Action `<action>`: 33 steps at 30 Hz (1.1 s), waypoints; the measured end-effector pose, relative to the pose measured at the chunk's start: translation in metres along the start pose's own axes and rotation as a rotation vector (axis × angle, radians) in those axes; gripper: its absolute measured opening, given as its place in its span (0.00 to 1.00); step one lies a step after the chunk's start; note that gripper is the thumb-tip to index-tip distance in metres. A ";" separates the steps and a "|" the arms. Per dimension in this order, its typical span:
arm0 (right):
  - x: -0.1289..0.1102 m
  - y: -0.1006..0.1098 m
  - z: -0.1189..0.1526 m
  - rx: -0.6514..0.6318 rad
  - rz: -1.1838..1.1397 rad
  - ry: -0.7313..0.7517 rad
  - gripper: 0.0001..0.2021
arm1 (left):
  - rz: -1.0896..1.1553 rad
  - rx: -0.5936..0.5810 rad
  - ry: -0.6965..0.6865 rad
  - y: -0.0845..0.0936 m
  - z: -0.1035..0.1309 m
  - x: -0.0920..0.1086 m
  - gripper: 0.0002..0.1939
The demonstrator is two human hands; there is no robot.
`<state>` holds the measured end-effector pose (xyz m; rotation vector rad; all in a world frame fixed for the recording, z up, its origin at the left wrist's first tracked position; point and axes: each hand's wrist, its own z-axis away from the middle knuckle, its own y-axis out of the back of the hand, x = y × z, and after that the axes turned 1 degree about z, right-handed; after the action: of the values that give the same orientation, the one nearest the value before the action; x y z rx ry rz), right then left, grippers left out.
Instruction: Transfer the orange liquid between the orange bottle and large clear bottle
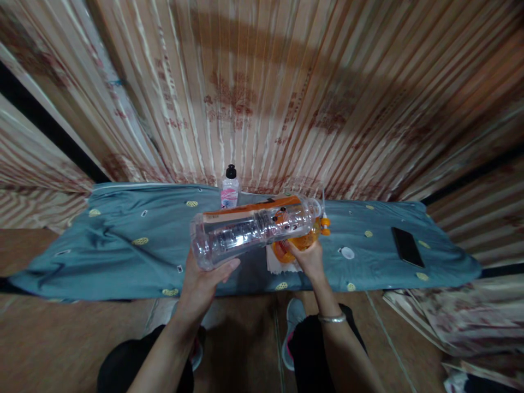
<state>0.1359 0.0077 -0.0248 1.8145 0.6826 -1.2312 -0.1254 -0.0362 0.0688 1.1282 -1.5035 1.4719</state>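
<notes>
My left hand (204,281) is closed around the base end of a large clear plastic bottle (241,234) with an orange label. The bottle lies tilted nearly level, its mouth end to the right. Beneath that end, my right hand (309,256) grips a see-through orange bottle (282,251). The clear bottle hides much of the orange one, and I cannot tell whether their mouths touch. Beside them shows an orange nozzle piece (325,226) with a thin white tube. White paper (276,263) lies under the orange bottle.
A teal patterned cloth (118,256) covers the long, low surface. Behind the large bottle stands a small black-capped bottle (230,188). To the right lie a round white cap (347,252) and a dark phone (407,246). A striped curtain (262,98) hangs close behind.
</notes>
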 end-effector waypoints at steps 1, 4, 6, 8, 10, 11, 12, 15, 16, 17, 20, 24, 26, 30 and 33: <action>0.000 0.000 0.000 -0.003 -0.001 0.005 0.30 | 0.002 0.004 -0.001 0.000 0.000 0.000 0.28; 0.000 0.000 0.000 -0.004 0.002 0.020 0.29 | 0.009 0.019 -0.006 0.000 0.000 0.000 0.28; -0.001 0.000 0.000 0.002 0.003 0.014 0.29 | 0.011 0.019 -0.008 -0.001 0.000 0.000 0.28; -0.001 -0.001 0.000 0.005 0.000 0.004 0.29 | 0.009 0.016 -0.008 0.000 0.001 -0.001 0.27; -0.001 -0.001 0.000 0.005 0.000 0.001 0.30 | 0.005 0.016 -0.006 0.000 0.000 -0.001 0.27; -0.001 0.000 0.000 0.004 0.002 0.002 0.30 | 0.007 0.019 -0.006 0.000 0.000 -0.001 0.28; -0.001 0.000 0.000 0.001 0.003 0.005 0.30 | 0.009 0.019 -0.005 0.001 0.000 -0.001 0.28; 0.000 0.000 0.000 -0.002 -0.003 0.014 0.30 | 0.013 0.027 0.000 0.001 0.000 -0.001 0.29; 0.000 0.000 0.000 -0.001 -0.004 0.012 0.30 | 0.011 0.031 0.001 0.002 0.000 -0.001 0.29; 0.000 0.000 0.000 0.000 -0.002 0.008 0.30 | 0.009 0.037 0.001 0.002 0.000 -0.001 0.29; -0.002 0.000 0.000 -0.006 0.006 -0.004 0.29 | 0.006 0.046 0.001 0.001 0.001 -0.001 0.29; -0.002 -0.001 0.001 -0.006 -0.016 -0.002 0.28 | 0.014 0.037 0.003 0.000 0.001 -0.001 0.28; -0.001 -0.001 0.000 -0.005 -0.020 0.008 0.28 | 0.025 0.051 0.011 -0.001 0.001 0.000 0.31; 0.000 -0.001 0.000 -0.016 -0.016 0.023 0.29 | 0.046 0.070 0.019 -0.003 0.002 0.003 0.35; -0.002 -0.001 0.000 -0.007 -0.012 -0.004 0.29 | 0.040 0.051 0.009 -0.003 0.002 0.003 0.33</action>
<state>0.1341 0.0081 -0.0235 1.8043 0.6959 -1.2382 -0.1239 -0.0386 0.0725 1.1263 -1.4977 1.5485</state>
